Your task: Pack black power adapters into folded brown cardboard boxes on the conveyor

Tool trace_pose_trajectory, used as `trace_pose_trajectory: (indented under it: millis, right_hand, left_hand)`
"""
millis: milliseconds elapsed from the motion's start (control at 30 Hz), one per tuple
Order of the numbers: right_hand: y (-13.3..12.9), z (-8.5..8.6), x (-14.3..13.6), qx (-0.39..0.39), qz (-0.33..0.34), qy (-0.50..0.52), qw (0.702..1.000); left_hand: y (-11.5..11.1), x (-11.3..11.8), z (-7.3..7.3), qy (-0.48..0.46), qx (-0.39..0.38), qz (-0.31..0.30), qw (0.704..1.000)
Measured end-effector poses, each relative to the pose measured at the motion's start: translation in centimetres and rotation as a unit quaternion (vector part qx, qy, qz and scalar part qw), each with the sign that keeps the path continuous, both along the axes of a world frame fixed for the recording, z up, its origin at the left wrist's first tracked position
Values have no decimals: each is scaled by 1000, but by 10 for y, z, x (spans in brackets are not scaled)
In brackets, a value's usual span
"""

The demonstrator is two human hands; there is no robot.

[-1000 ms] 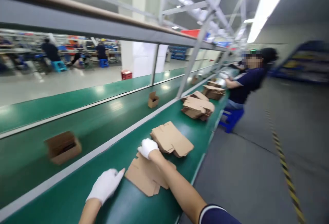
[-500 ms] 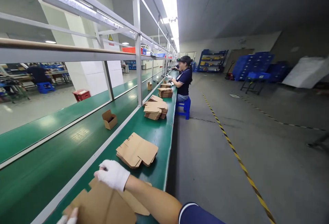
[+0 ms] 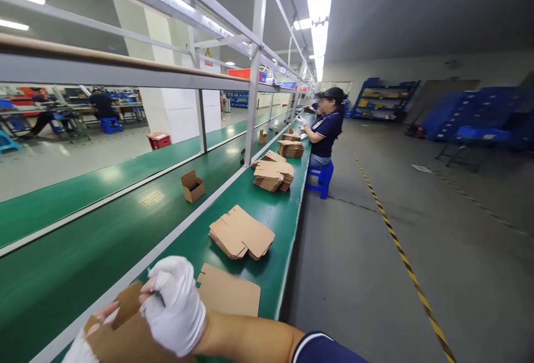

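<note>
At the bottom left is a brown cardboard box [image 3: 133, 336], partly folded, with a flap raised. My left hand [image 3: 81, 343], in a white glove with bare fingertips, grips its left side; much of that hand is cut off by the frame edge. My right hand [image 3: 173, 304], gloved the same way, is closed at the upper right of the box with its fingers curled over the edge. Beneath my right forearm a flat cardboard blank [image 3: 229, 291] lies on the green bench. Just beyond it rests a stack of flat box blanks [image 3: 242, 232].
An open small box [image 3: 192, 186] with something dark inside stands on the green conveyor [image 3: 125, 215]. Further stacks of blanks [image 3: 273, 174] line the bench. A co-worker [image 3: 327, 129] sits on a blue stool [image 3: 320, 179]. A metal frame post [image 3: 255, 74] rises beside the conveyor.
The flat cardboard blank in my hands is now bent up into a partly folded box. My right hand has come down and closed over it. The view has swung left.
</note>
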State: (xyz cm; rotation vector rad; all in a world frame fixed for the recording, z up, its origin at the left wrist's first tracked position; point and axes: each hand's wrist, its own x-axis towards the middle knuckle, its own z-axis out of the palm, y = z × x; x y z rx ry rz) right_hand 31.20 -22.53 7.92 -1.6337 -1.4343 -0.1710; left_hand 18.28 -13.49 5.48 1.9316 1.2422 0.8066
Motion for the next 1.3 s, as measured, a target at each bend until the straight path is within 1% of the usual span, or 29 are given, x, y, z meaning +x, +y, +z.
trace_pose_trajectory:
  millis: [67, 133, 200, 267, 333, 367, 433, 500, 567, 667, 733, 833, 867, 900, 933, 967, 1000, 1033, 1067, 1100, 1133, 1167, 1200, 1233, 1267, 1300]
  right_hand:
    - [5, 3, 7, 17, 30, -55, 998]
    - [8, 5, 12, 15, 62, -120, 991]
    - [7, 5, 13, -18, 95, -170, 981]
    - [2, 2, 10, -59, 136, -206, 967]
    - [-4, -3, 4, -91, 178, -221, 955]
    - [-7, -5, 1, -106, 196, -219, 950]
    - [-13, -8, -4, -135, 223, -200, 944]
    - [-15, -7, -3, -154, 244, -173, 942]
    - [-16, -2, 2, -155, 241, -144, 947]
    - [-14, 9, 14, -148, 214, -121, 958]
    - [-13, 15, 20, -147, 217, -126, 957]
    - [-16, 17, 23, -143, 252, -120, 950]
    - [-17, 15, 24, -140, 256, -107, 951]
    - [-18, 13, 24, -135, 245, -85, 956]
    - [-20, 10, 24, -124, 214, -47, 968]
    - [-21, 8, 25, -110, 167, 11, 980]
    - [-21, 6, 26, -94, 119, 86, 985]
    - [-22, 4, 27, -84, 90, 174, 977]
    - [-21, 3, 28, -87, 93, 270, 954]
    - [-20, 4, 29, -102, 129, 367, 915]
    - [-19, 4, 30, -130, 191, 455, 860]
    - [-17, 5, 31, -166, 262, 525, 792]
    - [-16, 6, 31, -201, 324, 575, 724]
    - [-15, 6, 31, -231, 369, 607, 665]
    - [-13, 6, 30, -253, 396, 625, 623]
    - [-12, 4, 29, -267, 410, 634, 599]
  left_hand:
    - [-3, -5, 1, -11, -17, 25, 999]
    - [-10, -13, 0, -22, -35, 53, 998]
    - [-18, -23, 1, -57, -56, 82, 993]
    - [-24, -29, 3, -100, -73, 94, 988]
    - [-27, -30, 7, -122, -77, 85, 986]
    - [-27, -29, 9, -118, -71, 74, 988]
    - [-27, -26, 13, -101, -59, 52, 992]
    - [-28, -24, 17, -95, -60, 18, 994]
    - [-30, -24, 24, -110, -76, -53, 990]
    - [-36, -26, 35, -103, -97, -186, 972]
    - [-40, -28, 42, -80, -97, -232, 964]
    - [-42, -28, 47, -62, -85, -256, 961]
    - [-42, -28, 47, -56, -77, -261, 961]
    - [-42, -28, 47, -49, -68, -260, 962]
    - [-42, -28, 46, -42, -57, -254, 964]
    - [-42, -28, 46, -37, -46, -246, 968]
    - [-42, -29, 46, -34, -36, -239, 970]
    - [-43, -29, 47, -35, -27, -235, 971]
    - [-44, -28, 47, -40, -19, -236, 971]
    - [-45, -28, 48, -48, -9, -243, 969]
    - [-46, -27, 48, -56, 1, -252, 966]
    - [-47, -27, 49, -62, 11, -261, 963]
    - [-48, -26, 49, -64, 19, -270, 961]
    - [-49, -25, 50, -63, 27, -276, 959]
    - [-50, -24, 50, -57, 34, -279, 958]
    - [-51, -23, 50, -49, 40, -281, 958]
